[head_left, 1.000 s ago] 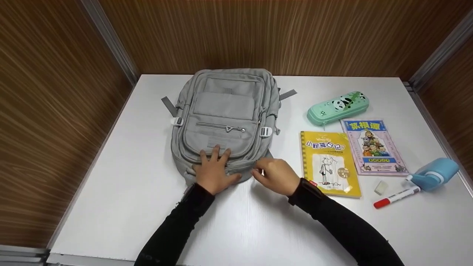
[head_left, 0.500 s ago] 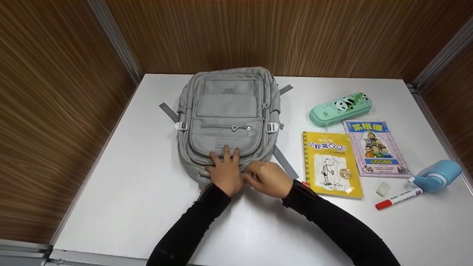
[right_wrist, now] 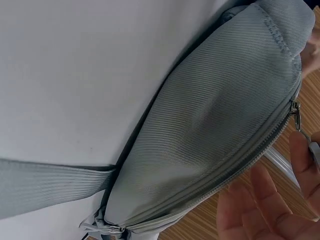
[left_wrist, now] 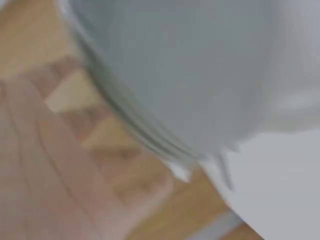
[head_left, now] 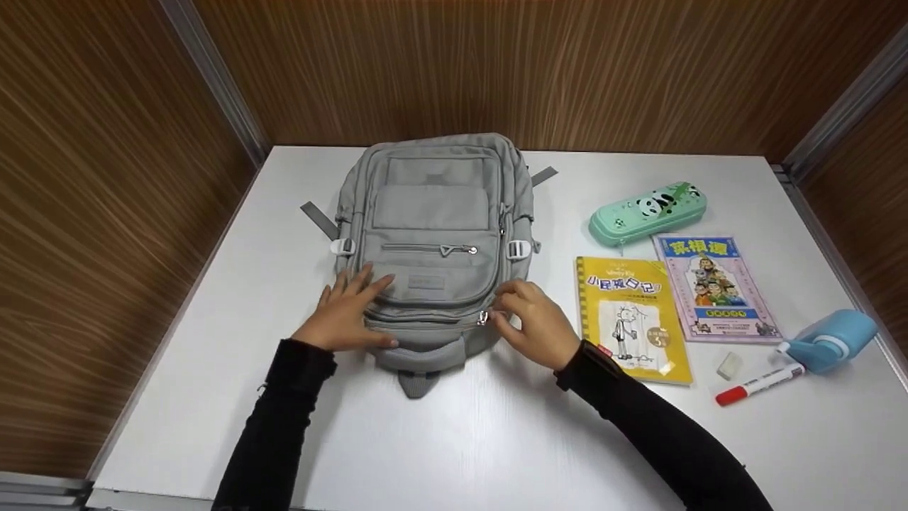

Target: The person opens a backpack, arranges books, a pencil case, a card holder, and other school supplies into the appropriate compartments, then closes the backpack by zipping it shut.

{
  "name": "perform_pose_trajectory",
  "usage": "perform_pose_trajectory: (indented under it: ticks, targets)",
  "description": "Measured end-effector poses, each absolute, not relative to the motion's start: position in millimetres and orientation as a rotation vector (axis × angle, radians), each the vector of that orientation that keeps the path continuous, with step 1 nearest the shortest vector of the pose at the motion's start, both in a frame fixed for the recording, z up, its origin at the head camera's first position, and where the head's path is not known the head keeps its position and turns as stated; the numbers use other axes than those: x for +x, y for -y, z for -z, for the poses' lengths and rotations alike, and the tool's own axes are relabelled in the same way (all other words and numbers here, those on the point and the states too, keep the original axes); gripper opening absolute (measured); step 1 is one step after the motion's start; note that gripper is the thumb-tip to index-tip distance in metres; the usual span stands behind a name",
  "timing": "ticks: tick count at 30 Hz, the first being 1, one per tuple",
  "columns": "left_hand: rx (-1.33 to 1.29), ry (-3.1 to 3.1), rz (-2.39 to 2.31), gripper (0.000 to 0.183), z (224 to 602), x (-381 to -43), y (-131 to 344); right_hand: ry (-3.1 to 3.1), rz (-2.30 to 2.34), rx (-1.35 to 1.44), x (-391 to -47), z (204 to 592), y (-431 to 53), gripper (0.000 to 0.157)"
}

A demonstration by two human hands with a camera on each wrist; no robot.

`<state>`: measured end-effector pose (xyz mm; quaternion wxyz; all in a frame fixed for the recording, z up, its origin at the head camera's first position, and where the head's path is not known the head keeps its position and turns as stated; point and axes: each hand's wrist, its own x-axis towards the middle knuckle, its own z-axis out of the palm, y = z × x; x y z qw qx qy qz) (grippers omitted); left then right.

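A grey backpack [head_left: 433, 209] lies front side up on the white table, its carry handle [head_left: 425, 357] towards me. My right hand [head_left: 539, 325] is at its lower right edge, where thumb and forefinger pinch a zipper pull [right_wrist: 298, 119], seen in the right wrist view. The zipper's teeth run along the bag's curved side there. Spread out, the fingers of my left hand [head_left: 342, 312] lie over the lower left side of the bag. The left wrist view is blurred, with the left palm [left_wrist: 45, 165] beside the grey fabric; exact contact is hard to tell.
Right of the bag lie a yellow book [head_left: 635, 319], a pink and blue book [head_left: 716, 287] and a green panda pencil case [head_left: 649, 211]. Farther right are an eraser [head_left: 729, 365], a red-capped marker [head_left: 760, 384] and a blue bottle [head_left: 833, 341]. Wood-grain panels [head_left: 454, 71] surround the table.
My left hand has shifted left off the bag's near edge, uncovering the handle. The right hand went left, then back right along the edge. The bag's near end now lies flatter.
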<state>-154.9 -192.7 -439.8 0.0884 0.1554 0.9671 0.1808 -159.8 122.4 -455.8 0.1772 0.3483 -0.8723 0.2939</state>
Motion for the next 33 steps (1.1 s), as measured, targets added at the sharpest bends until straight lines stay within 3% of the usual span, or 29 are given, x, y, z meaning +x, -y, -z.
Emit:
perform_pose_trajectory:
  ticks: [8,16,24,33]
  targets:
    - [0.525,-2.662,-0.754,0.1,453,-160,213,2.557,-0.797,0.944,-155,453,-140,0.01]
    - [0.586,-2.814,-0.513,0.097,457,-157,212,2.587,-0.753,0.909,-150,450,-149,0.007]
    - [0.592,-2.996,-0.412,0.089,466,-151,195,2.53,-0.819,0.919,-140,443,-148,0.011]
    - [0.41,-3.109,-0.361,0.089,472,-137,152,2.567,-0.79,0.883,-136,443,-137,0.017]
